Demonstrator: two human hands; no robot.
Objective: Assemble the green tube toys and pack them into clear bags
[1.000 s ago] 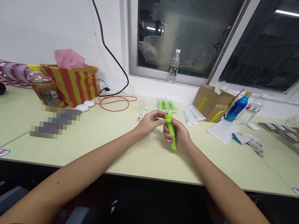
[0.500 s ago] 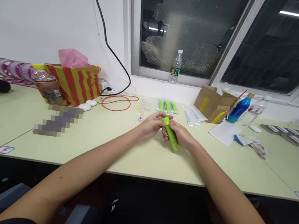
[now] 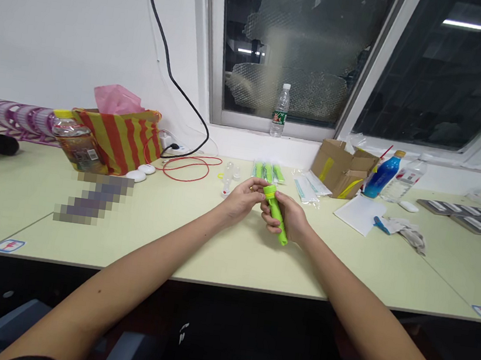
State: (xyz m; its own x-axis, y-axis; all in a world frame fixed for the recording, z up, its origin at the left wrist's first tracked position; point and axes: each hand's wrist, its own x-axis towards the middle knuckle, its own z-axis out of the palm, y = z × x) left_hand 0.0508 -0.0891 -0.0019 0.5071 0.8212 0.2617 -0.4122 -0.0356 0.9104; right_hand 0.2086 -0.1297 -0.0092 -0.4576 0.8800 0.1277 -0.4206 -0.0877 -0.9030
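Observation:
A lime-green flashlight body (image 3: 279, 216) with a ridged, threaded wide end is held over the table, that end up and the narrow end tilted down toward me. My right hand (image 3: 292, 217) is closed around its barrel. At the threaded end my left hand (image 3: 244, 198) has thumb and fingers closed against the rim; whether a small part is also between them cannot be made out. Just beyond my left hand lie a clear plastic tube (image 3: 227, 178) with a red dot, a small clear cap (image 3: 237, 172) and a yellow ring (image 3: 220, 175).
Behind my hands lie bagged green pieces (image 3: 270, 172) and white packets (image 3: 308, 187). To the right are a cardboard box (image 3: 335, 166), a blue bottle (image 3: 383, 175), white paper (image 3: 360, 213) and a glove (image 3: 406, 231). A red cable (image 3: 185, 180) and striped bag (image 3: 124, 141) stand left.
The flashlight body has turned slightly in my right hand, showing more of its threaded end. My left fingers have shifted a little at its rim. The view has moved slightly.

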